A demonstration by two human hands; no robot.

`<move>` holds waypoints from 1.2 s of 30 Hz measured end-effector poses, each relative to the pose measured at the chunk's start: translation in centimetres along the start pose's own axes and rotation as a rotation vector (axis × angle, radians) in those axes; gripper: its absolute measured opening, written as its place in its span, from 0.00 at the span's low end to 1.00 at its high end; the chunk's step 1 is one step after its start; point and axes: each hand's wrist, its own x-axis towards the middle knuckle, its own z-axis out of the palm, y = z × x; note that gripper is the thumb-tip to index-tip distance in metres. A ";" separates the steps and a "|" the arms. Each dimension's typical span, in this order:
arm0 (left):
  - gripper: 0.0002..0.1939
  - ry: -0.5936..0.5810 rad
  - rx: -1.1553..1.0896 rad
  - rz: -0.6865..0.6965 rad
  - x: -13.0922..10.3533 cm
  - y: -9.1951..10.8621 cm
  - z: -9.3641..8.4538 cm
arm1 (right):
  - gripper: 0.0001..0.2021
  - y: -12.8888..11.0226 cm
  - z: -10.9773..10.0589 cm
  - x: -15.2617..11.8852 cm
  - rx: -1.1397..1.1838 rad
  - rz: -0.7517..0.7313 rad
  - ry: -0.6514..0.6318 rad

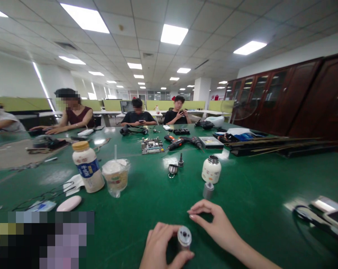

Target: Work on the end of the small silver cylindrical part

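Note:
My left hand [162,248] is closed around a small metal motor [184,239], a silver cylinder. It stands with its round face up, showing a dark centre and small holes. To its right, my right hand [211,222] hovers with thumb and index fingertips brought together in a pinch. Anything between those tips is too small to make out. A second metal cylinder [208,190] stands just beyond the right hand, in front of a white patterned bottle [211,170] without its lid. A metal lid with a ring [172,170] and a dark drill chuck piece [180,160] sit farther ahead.
On the green table [146,209], a milk drink bottle [87,168] and a plastic cup with a straw [115,177] stand left. Power drills [177,144] and a circuit board [152,145] lie ahead. Phones and a cable [320,218] are right. Several people sit beyond.

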 end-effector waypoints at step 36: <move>0.14 -0.056 -0.013 0.000 -0.1 0.3 -0.3 | 0.09 -4.8 1.6 -2.6 -0.033 -0.160 -0.096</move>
